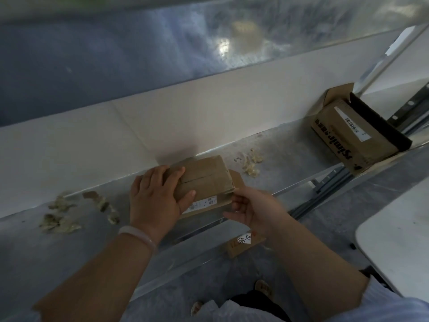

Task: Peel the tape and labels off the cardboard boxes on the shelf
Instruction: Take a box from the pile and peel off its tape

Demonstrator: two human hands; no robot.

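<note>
**Two hands on the small box**

A grey metal shelf point(290, 159) carries a large open brown cardboard box point(348, 135) at 2 o'clock. At centre lies a small flat brown cardboard box point(204, 180). The left hand point(155, 198) presses on it, fingers spread. The right hand point(253, 208) pinches its 4 o'clock corner. Crumpled tape scraps point(60, 217) lie at 8 o'clock.

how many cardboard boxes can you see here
3. A small box on the shelf under the left hand; a larger open box at the shelf's right end; a third box with a handwritten label lower down, partly hidden. More may be out of view.
</note>
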